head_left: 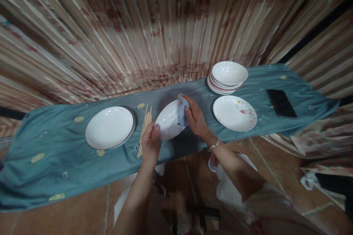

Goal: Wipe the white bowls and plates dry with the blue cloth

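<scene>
A white plate (168,122), tilted, is held above the middle of the cloth-covered table. My left hand (150,143) is closed on its left rim, thumb on the upper face. My right hand (195,117) pinches a light blue-grey cloth (182,112) that lies folded over the plate's right edge. Part of the rim is hidden behind the cloth and fingers. Just left of the plate lie several wooden chopsticks (145,129), close beside my left hand.
White plates (109,126) are stacked on the left. At the back right stands a pile of bowls (229,73), with a flower-patterned plate (234,113) in front. A black phone (281,102) lies further right on the teal tablecloth (71,169). Curtains (171,44) hang behind.
</scene>
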`<state>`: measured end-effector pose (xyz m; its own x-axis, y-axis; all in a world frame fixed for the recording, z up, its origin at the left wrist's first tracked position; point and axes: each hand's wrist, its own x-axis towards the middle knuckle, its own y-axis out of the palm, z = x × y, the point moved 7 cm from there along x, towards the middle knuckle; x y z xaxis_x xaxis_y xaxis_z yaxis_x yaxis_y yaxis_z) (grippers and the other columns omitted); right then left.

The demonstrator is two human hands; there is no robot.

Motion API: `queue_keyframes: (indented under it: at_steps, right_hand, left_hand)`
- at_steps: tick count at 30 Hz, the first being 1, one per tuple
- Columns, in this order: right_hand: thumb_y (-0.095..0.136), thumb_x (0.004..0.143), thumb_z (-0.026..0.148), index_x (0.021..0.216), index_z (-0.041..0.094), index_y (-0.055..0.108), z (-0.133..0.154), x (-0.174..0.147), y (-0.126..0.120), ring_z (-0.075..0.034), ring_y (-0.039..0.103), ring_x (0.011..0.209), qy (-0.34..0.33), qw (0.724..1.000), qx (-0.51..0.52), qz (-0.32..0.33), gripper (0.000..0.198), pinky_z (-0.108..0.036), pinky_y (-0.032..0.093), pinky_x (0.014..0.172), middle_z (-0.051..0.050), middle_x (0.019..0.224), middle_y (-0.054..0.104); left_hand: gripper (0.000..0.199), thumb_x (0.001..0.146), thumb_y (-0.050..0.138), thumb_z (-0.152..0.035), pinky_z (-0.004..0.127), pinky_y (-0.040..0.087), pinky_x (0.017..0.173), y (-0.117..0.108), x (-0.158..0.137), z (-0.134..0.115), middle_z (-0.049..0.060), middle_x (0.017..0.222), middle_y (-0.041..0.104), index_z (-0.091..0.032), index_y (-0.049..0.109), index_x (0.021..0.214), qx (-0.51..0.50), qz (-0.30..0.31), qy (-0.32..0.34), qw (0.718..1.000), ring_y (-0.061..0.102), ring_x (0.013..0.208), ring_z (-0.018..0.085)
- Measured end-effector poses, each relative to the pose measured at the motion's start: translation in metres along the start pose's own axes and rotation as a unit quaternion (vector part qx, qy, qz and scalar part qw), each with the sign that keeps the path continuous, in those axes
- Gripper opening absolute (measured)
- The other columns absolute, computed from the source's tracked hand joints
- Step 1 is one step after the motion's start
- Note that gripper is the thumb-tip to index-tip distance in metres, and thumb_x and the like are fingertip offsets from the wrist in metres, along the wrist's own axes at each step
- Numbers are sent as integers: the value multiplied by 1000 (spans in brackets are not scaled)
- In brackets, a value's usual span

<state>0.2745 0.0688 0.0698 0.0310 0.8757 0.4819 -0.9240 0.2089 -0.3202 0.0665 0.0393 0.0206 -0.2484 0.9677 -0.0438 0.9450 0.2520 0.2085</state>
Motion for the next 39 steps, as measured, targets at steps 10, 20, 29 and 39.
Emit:
queue_keyframes:
  at_steps: [10,20,29,39]
  right_hand:
    - [33,103,52,143,19,52,-20,-10,6,-26,53,137,44,998,41,-27,55,-49,37,121,-15,145,59]
    - [34,97,66,138,15,54,-68,-34,20,-25,52,137,167,981,78,-67,69,-43,35,121,-17,140,62]
    - [35,93,72,133,13,57,-90,-56,33,-26,60,127,234,964,103,-70,75,-42,42,115,-17,133,66]
    - [40,93,67,128,13,63,-88,-48,28,-28,61,126,221,968,101,-58,68,-44,44,113,-18,129,69]
  left_hand:
    - [45,63,86,-55,21,44,65,8,-5,-6,-1,75,67,-16,72,81,-76,23,-65,995,56,70,12]
    - [52,52,93,-53,20,48,69,7,-5,-5,-1,77,71,-16,72,82,-126,-1,-91,988,60,70,11]
    - [51,53,93,-54,21,48,69,7,-4,-5,-1,77,71,-17,70,80,-124,4,-88,988,60,71,11]
    - [49,54,92,-54,23,50,74,4,-3,-7,0,81,71,-18,69,78,-134,-19,-56,989,63,75,13]
